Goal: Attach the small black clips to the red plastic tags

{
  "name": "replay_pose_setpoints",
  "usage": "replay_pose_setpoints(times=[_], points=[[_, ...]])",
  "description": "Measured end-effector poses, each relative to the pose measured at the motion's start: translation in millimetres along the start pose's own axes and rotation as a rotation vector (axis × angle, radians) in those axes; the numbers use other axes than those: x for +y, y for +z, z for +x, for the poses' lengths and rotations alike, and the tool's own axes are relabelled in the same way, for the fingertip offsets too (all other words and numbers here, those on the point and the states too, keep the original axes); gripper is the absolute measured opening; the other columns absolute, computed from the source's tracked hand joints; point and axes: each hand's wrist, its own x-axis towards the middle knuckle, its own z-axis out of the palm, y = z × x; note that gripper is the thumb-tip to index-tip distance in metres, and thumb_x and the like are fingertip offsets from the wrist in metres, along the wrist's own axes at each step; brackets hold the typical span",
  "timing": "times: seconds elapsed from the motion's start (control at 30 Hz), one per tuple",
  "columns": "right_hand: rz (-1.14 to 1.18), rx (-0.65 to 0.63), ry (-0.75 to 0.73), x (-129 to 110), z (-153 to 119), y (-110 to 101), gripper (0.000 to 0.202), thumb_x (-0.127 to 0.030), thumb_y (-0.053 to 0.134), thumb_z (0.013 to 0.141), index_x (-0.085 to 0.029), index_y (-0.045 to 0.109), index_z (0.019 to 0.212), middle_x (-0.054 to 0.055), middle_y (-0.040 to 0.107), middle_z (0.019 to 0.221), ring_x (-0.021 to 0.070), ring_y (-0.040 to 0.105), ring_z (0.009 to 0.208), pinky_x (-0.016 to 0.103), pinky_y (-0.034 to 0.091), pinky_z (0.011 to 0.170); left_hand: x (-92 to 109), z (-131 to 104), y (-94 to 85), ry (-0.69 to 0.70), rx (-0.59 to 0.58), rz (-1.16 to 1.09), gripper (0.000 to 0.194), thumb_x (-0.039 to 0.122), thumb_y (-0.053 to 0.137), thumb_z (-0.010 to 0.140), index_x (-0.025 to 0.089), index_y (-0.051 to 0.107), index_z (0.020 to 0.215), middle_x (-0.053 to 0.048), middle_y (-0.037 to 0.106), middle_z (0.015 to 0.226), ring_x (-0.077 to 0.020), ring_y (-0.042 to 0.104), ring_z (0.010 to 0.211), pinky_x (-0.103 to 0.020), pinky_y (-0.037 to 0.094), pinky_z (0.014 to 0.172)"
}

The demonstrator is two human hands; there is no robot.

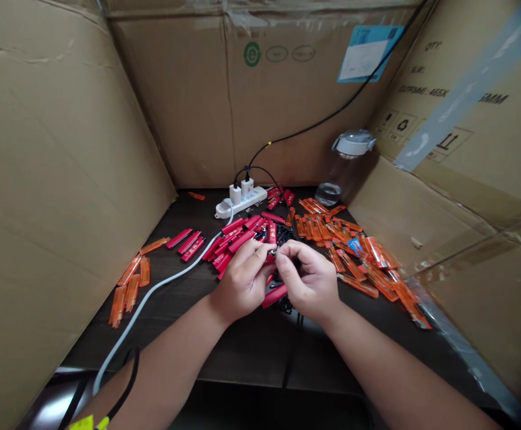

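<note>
Both hands meet over the middle of the dark table (242, 352). My left hand (245, 280) is closed, its thumb and fingers wrapped round a red lighter-like piece (275, 295) whose lower end shows below the fingers. My right hand (309, 278) pinches at a small metallic part (273, 252) at the top, close to the left fingertips; what exactly it grips is too small to tell. Behind the hands lies a pile of red lighter-like pieces (241, 240), with small black parts (286, 304) showing under and between the hands.
Orange transparent pieces (318, 228) spread to the right; others (131, 292) lie at the left. A white power strip (242, 203) with two chargers stands behind, its pale cable (153, 289) crossing the left side. A clear bottle (330, 192) stands back right. Cardboard walls (171, 101) surround the table.
</note>
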Motion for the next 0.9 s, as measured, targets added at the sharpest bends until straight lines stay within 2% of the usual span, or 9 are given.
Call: replay_pose_setpoints(times=[0.33,0.7,0.9], points=[[0.051,-0.050,0.167,-5.1,5.8,-3.4,0.014,-0.022,0.054,0.086,-0.016,0.057,0.073,-0.001,0.051,0.060,0.0092,0.046,0.051,0.022,0.040,0.049,2.2,1.2,0.5,-0.052,-0.030,-0.011,0.024,0.007,0.050,0.089,0.013,0.056,0.111,-0.008,0.058,0.090,-0.0152,0.058,0.084,-0.028,0.052,0.074],[-0.037,-0.029,0.109,-5.8,6.7,-4.4,0.016,-0.022,0.054,0.085,-0.015,0.059,0.071,0.001,0.055,0.062,0.0102,0.048,0.055,0.023,0.041,0.053,3.7,2.0,0.7,-0.095,-0.050,-0.020,0.021,0.008,0.048,0.090,0.015,0.057,0.108,-0.008,0.059,0.092,-0.0155,0.059,0.086,-0.028,0.051,0.076],[0.127,-0.072,0.259,-3.3,5.1,-4.3,0.017,-0.028,0.056,0.085,-0.015,0.059,0.074,-0.002,0.049,0.055,0.0089,0.042,0.048,0.022,0.037,0.046,1.8,0.3,-0.1,-0.071,-0.059,-0.011,0.024,0.009,0.048,0.090,0.014,0.056,0.112,-0.008,0.058,0.092,-0.0160,0.058,0.088,-0.029,0.052,0.079]])
